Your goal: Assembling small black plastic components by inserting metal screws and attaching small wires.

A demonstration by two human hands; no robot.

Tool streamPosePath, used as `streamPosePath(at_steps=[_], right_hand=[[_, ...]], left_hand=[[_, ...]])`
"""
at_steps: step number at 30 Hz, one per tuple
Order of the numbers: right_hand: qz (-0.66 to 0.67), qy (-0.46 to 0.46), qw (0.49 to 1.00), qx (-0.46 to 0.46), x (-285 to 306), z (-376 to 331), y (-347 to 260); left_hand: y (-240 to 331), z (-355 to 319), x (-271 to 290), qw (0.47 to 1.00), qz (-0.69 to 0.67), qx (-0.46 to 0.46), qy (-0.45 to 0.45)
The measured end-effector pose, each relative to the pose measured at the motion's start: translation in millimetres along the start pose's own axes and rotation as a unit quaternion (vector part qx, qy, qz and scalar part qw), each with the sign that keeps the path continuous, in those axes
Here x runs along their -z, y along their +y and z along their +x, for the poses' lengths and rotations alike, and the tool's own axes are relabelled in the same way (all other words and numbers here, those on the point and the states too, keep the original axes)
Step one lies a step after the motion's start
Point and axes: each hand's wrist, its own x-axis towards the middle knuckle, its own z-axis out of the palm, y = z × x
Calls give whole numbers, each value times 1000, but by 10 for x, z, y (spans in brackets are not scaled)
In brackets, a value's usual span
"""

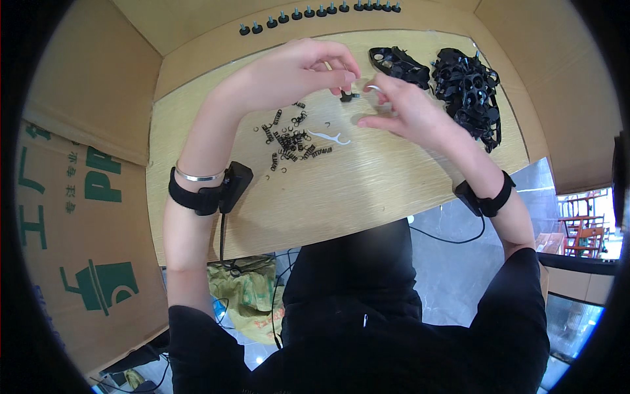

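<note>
My left hand [308, 69] is over the far middle of the table, its thumb and fingertips pinched together. Just under those fingertips is a black knob bolt [347, 96], its metal thread pointing right; the fingers seem to grip its top. To the right, my right hand [413, 115] hovers close to the bolt, thumb and fingers apart, with a pale ring-like band at one finger. Nearer me lies a loose pile of black coil springs [289, 141] with small split rings around it. Beside the springs rests a white floss pick [331, 138].
Several similar knob bolts [310, 12] stand in a curved row on the cardboard ledge behind the wooden table [295, 210]. Black moulded parts [467, 92] are heaped at the far right, next to another black piece [399, 64]. Cardboard walls [92, 197] enclose the sides.
</note>
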Motion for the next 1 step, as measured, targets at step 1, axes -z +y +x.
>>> streamPosePath(at_steps=[1], right_hand=[[2, 0, 1000, 0, -9, -6, 7]], left_hand=[[-56, 4, -11, 999, -37, -7, 2]])
